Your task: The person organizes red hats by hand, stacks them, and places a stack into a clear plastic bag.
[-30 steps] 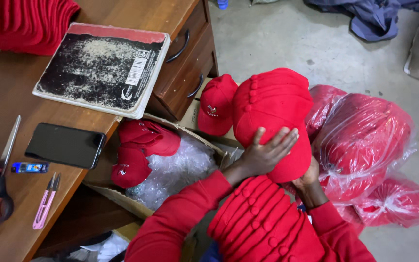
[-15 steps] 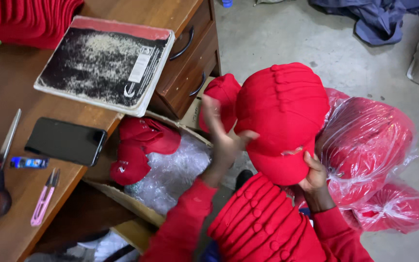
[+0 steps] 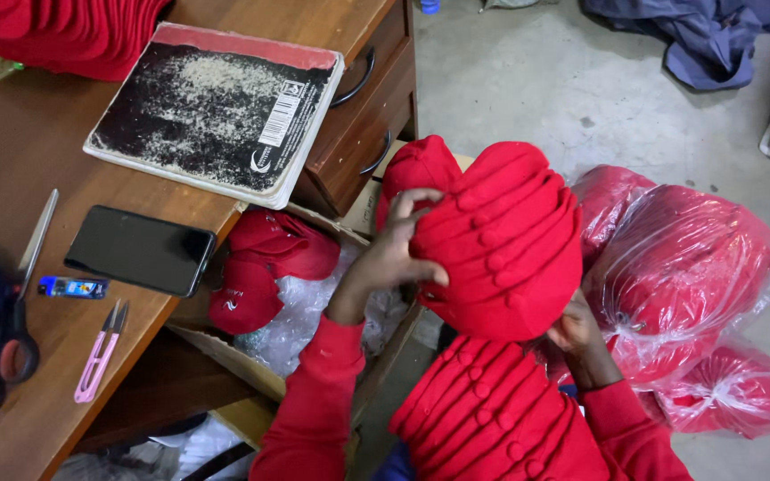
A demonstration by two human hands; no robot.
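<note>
The head view looks down on a brown wooden surface (image 3: 37,169) at the left, its drawers with dark curved handles facing a grey concrete floor (image 3: 528,80). Against the floor at the right sit clear plastic bags stuffed with red caps (image 3: 688,267), bunched one beside another. Between the bags and the surface, a stack of nested red fabric caps with top buttons (image 3: 505,240) is held up in front of the person, above a second stack of red caps (image 3: 492,419) lying in the lap. The left hand (image 3: 398,254) is clamped on the left edge of the held stack, fingers curled over its rim; the right hand (image 3: 577,334) grips the stack's lower right side from underneath, partly hidden by it. Below the left arm stands an open cardboard box (image 3: 225,356) lined with clear plastic and holding loose red caps (image 3: 265,267). On the surface lie a worn black hardcover notebook with a red spine (image 3: 216,111), a black smartphone (image 3: 140,249) face up, black-handled scissors (image 3: 2,338), pink thread snips (image 3: 100,352) and a small blue lighter (image 3: 73,287).
</note>
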